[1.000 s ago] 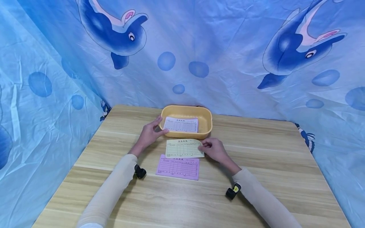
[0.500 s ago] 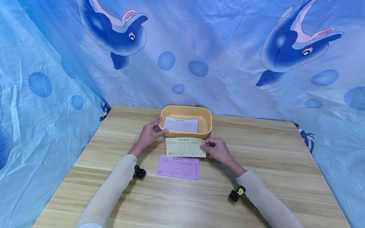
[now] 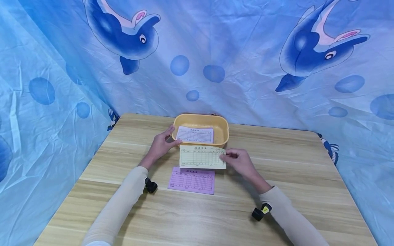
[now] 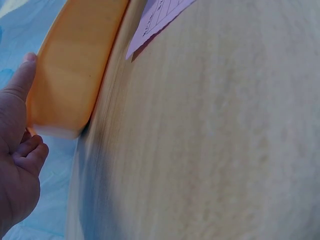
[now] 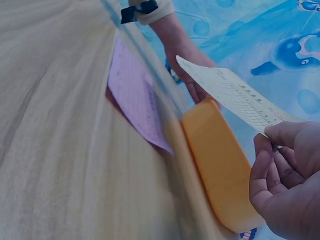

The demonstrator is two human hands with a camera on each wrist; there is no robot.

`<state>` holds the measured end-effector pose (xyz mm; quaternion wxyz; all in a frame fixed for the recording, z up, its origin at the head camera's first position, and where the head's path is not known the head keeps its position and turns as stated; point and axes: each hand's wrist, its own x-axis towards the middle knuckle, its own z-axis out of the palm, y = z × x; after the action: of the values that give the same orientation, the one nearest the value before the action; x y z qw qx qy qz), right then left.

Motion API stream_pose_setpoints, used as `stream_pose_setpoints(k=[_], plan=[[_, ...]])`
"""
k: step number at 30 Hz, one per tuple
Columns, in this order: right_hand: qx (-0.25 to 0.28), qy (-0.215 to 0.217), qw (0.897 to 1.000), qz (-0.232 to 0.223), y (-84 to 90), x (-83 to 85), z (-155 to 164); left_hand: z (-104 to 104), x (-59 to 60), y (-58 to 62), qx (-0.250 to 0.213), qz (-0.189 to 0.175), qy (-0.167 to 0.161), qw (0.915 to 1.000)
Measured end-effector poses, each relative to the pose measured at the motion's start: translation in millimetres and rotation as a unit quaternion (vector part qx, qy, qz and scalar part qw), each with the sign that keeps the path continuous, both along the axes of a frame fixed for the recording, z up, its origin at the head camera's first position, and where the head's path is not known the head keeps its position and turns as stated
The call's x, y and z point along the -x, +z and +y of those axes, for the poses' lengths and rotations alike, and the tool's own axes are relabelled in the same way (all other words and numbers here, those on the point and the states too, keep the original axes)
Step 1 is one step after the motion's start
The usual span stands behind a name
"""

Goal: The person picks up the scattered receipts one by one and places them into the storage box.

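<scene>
Looks like a makeshift recording corner rather than a lived-in room: blue dolphin-print cloth (image 3: 215, 51) hung as a backdrop behind and on both sides, creased and draped down to a pale wood-grain table (image 3: 307, 177). On the table only a yellow plastic tub (image 3: 223, 128) and printed form slips, white (image 3: 195, 135), cream (image 3: 200, 157) and pink (image 3: 191, 180), ruled like ledger or receipt pages. Small black cameras strapped at both wrists (image 3: 150, 186), sleeves beige

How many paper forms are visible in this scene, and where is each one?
3. A white form lies inside the yellow tub. A pale yellow form is pinched by the right hand, lifted off the table. A pink form lies flat on the table. Others may be hidden underneath.
</scene>
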<state>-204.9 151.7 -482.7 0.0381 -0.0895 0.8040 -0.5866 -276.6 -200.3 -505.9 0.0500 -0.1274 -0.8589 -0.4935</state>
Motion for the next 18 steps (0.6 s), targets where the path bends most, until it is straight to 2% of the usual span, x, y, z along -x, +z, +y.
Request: stream_pose_setpoints(k=[8, 18], plan=[[0.018, -0.01, 1.0, -0.007, 13.9, 7.0, 7, 2, 1.7, 1.6, -0.013, -0.006, 0.0, 0.9999], [0.045, -0.015, 0.999, -0.018, 33.0, 27.5, 12, 6, 7.6, 2.5, -0.012, -0.013, 0.01, 0.9998]])
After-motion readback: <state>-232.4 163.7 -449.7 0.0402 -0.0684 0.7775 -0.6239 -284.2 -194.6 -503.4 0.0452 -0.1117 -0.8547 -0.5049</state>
